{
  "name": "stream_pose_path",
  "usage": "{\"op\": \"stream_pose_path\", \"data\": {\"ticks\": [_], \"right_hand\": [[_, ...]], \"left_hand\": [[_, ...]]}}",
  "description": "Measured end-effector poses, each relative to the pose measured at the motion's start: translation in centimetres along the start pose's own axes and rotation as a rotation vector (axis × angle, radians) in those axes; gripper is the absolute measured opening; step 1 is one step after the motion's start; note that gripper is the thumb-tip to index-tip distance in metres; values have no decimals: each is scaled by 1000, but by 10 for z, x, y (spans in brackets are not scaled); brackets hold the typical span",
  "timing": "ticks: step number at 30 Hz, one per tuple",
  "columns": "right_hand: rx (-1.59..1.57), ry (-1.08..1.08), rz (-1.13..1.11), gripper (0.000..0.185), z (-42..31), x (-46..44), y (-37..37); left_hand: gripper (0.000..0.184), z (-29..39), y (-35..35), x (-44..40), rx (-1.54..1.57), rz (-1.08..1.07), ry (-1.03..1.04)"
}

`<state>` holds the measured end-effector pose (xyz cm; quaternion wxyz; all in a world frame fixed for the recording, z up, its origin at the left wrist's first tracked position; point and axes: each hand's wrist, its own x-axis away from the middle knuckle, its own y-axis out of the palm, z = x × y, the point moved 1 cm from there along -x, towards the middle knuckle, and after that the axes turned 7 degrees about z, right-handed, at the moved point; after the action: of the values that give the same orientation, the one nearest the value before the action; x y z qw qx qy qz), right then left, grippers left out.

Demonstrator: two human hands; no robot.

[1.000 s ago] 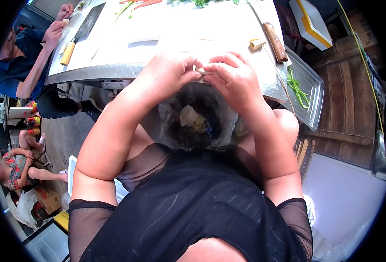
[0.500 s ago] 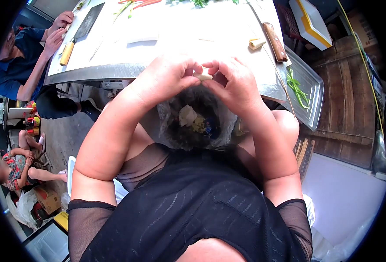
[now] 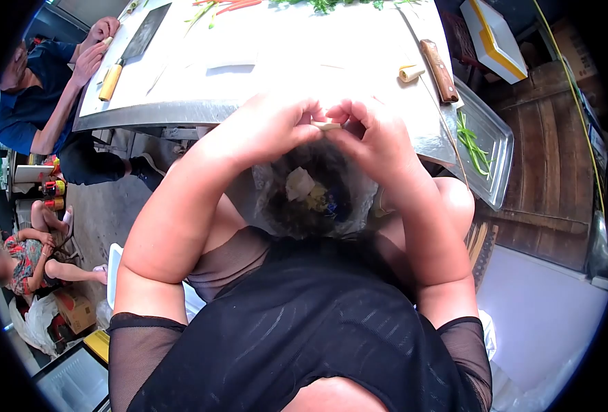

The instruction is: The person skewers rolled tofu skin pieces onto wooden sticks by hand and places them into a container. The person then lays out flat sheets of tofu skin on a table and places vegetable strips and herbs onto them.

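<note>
**Glare on the table (image 3: 359,48), gloom beneath**

Light from above burns it nearly white and bleaches the left hand (image 3: 276,127) and right hand (image 3: 376,137). Below, I see the bag (image 3: 357,208) lying in shadow. Straight edges bow toward the black, rounded border.

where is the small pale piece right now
In the head view, the small pale piece is upper-middle, held between the left hand and the right hand.

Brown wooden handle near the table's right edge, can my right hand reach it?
Probably yes: the brown wooden handle lies uncovered, just a small roll beside it, though your right hand is holding a pale piece.
</note>
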<state>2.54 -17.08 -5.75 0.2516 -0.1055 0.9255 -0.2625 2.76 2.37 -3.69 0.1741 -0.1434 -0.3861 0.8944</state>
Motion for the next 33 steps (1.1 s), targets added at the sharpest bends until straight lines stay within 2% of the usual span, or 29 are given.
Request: {"op": "stream_pose_path", "data": {"ticks": [1, 5, 8, 10, 17, 19, 23, 25, 26, 29, 31, 33], "right_hand": [[47, -97, -13, 15, 2, -1, -1], [105, -105, -7, 10, 6, -3, -3], [141, -173, 18, 12, 8, -4, -4], [173, -214, 14, 12, 6, -5, -4], [234, -234, 28, 14, 8, -6, -1], [185, -226, 29, 19, 7, -6, -4], [128, -147, 70, 26, 7, -7, -4], [38, 4, -11, 35, 7, -7, -4], [39, 4, -10, 35, 5, -7, -7], [143, -24, -5, 25, 3, -3, -19], [197, 56, -51, 13, 8, 0, -21], [262, -21, -38, 9, 6, -2, -14]], "left_hand": [[17, 0, -1, -1, -3, -18, 6], [19, 0, -3, -6, 38, -42, -17], [17, -3, -2, -7, -14, 3, 80], [16, -5, -1, -7, 109, -31, -48], [16, -6, -1, -8, 74, -2, -62], [15, -8, 0, -8, 13, 57, 104], [15, -8, 0, -9, -37, 62, 153], [14, -6, -1, -9, -31, 41, 123], [14, -5, -1, -9, -31, 40, 124], [14, -5, 1, -8, -49, 44, 113], [13, -7, 3, -8, -102, 68, 144], [13, -5, 2, -9, -74, 60, 114]]}}
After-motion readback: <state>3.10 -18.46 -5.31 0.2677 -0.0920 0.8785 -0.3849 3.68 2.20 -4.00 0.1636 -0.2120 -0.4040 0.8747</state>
